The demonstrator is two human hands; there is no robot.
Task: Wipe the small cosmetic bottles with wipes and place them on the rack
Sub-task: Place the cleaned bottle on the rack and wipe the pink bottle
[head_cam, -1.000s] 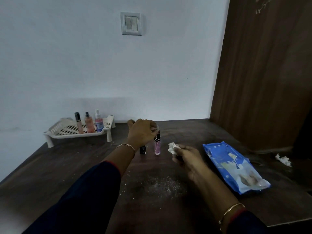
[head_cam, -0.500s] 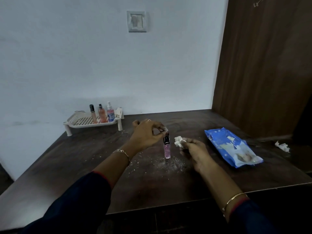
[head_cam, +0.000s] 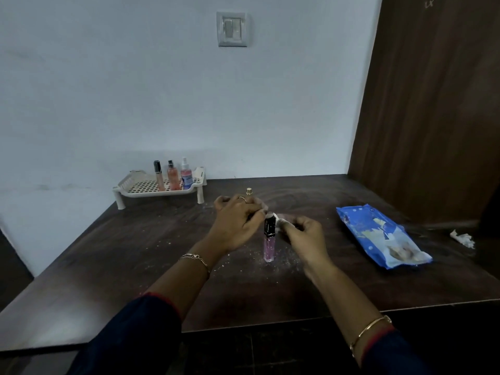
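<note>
A slim pink bottle (head_cam: 269, 244) with a black cap stands upright on the dark wooden table (head_cam: 135, 253). My left hand (head_cam: 238, 224) pinches the top of its cap. My right hand (head_cam: 304, 235) holds a crumpled white wipe (head_cam: 278, 219) against the cap from the right. A white perforated rack (head_cam: 151, 186) stands at the back left by the wall and carries three bottles (head_cam: 173, 175). Behind my left hand the gold cap of another small bottle (head_cam: 249, 191) shows; its body is hidden.
A blue pack of wipes (head_cam: 378, 236) lies on the table to the right. A used crumpled wipe (head_cam: 462, 238) lies at the far right edge. A brown wooden panel (head_cam: 433, 104) rises at the right. White crumbs speckle the table around the pink bottle.
My right hand has moved left and brought the wipe up against the bottle's cap. My left hand stays on the cap. The view has shifted back from the table.
</note>
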